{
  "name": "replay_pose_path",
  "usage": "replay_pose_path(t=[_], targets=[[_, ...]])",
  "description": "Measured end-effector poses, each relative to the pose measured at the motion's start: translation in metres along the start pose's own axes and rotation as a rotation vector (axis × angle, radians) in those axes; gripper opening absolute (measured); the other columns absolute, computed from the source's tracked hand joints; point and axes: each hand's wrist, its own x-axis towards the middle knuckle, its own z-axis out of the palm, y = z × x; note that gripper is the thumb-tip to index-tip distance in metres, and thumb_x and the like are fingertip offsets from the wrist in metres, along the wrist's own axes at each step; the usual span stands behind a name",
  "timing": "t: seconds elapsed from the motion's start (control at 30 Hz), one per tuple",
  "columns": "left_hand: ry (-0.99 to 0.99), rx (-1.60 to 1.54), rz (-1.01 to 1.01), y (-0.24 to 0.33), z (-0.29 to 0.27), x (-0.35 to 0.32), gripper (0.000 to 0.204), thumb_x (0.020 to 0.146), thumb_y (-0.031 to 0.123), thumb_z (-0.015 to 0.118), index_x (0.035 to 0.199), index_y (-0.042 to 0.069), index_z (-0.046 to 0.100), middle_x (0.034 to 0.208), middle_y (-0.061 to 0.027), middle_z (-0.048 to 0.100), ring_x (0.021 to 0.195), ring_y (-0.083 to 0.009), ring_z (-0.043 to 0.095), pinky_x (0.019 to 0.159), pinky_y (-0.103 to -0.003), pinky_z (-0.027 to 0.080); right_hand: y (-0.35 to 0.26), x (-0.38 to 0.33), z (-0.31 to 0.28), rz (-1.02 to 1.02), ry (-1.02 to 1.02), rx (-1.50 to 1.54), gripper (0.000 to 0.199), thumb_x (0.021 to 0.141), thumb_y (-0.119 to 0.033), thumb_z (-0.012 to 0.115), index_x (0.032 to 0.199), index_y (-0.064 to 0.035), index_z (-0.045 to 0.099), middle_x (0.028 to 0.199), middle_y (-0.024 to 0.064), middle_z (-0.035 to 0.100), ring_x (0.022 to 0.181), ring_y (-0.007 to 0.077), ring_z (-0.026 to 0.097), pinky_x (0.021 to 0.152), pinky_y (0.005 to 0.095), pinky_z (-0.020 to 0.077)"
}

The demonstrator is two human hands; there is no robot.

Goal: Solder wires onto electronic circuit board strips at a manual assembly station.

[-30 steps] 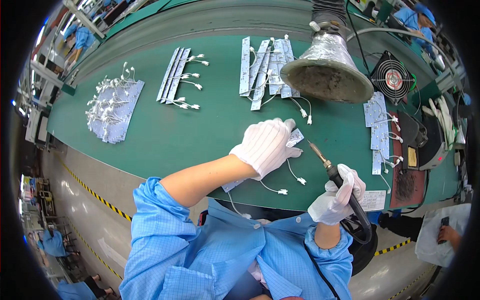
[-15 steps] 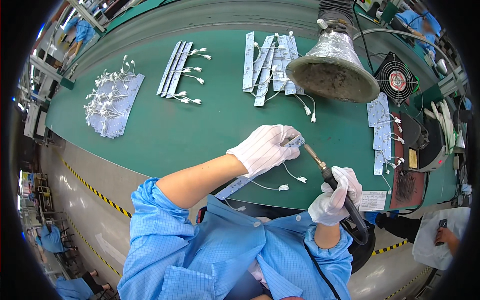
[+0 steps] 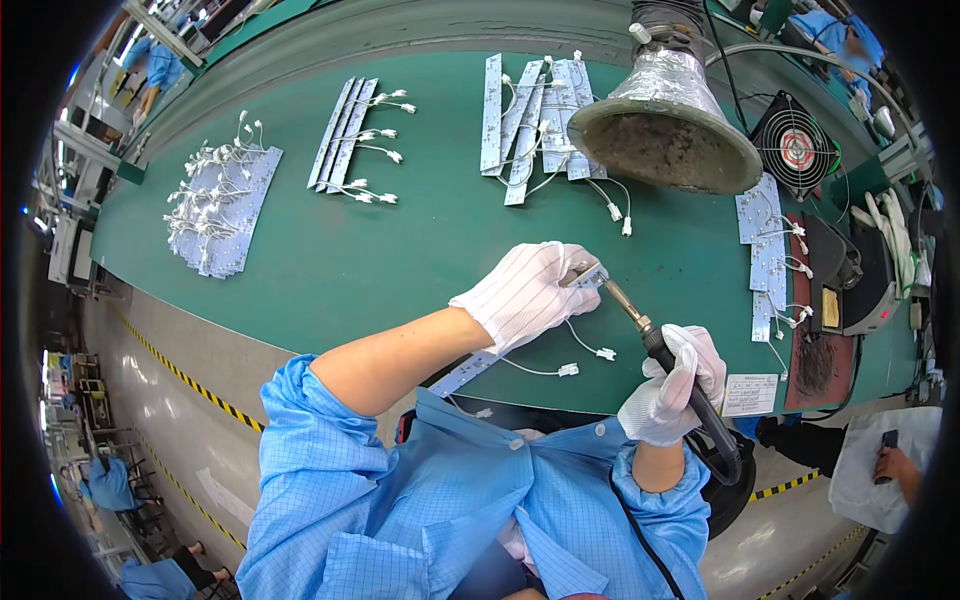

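Observation:
My left hand [image 3: 527,293], in a striped white glove, is closed around a narrow pale-blue LED circuit board strip [image 3: 463,372]. The strip's far end pokes out past my fingertips, and its middle is hidden under the glove. White wires with a small white connector [image 3: 568,369] trail from it over the green bench. A soldering iron [image 3: 655,345] with a black handle is gripped in my gloved right hand [image 3: 676,388]. Its tip lies right at the strip's far end; whether it touches cannot be made out.
Wired boards lie in a fanned pile [image 3: 225,215], a slim row [image 3: 343,135], a back group [image 3: 522,130] and a right-hand stack [image 3: 764,250]. A fume hood [image 3: 665,140] hangs over the bench, beside a fan [image 3: 797,148]. An iron stand [image 3: 832,262] and paper label [image 3: 750,394] are at right.
The iron's tip has come up against the strip's end, where a small gap showed before. My left hand has shifted slightly up and still holds the strip.

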Motion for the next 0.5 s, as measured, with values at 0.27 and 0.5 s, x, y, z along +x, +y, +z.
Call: replay_pose_path(t=[0.27,0.5], targets=[[0.008,0.036,0.01,-0.002,0.001,0.0,0.032,0.079,0.024,0.065,0.098,-0.001,0.064,0.083,-0.0199,0.065,0.075,-0.0339,0.063,0.069,-0.038,0.049,-0.002,0.002,0.001,0.029,-0.005,0.038,0.013,0.083,0.005,0.044,0.095,0.0044,0.051,0.09,0.0162,0.059,0.071,0.0233,0.058,0.064,0.0331,0.0509],[-0.097,0.04,-0.11,0.004,-0.008,0.002,0.033,0.082,0.025,0.067,0.108,0.004,0.063,0.092,-0.0108,0.066,0.081,-0.0185,0.062,0.075,-0.029,0.049,0.004,-0.004,-0.009,-0.099,-0.061,-0.231,0.024,0.08,0.012,0.051,0.103,0.0039,0.049,0.093,0.0156,0.056,0.077,0.0242,0.059,0.062,0.0328,0.0521]])
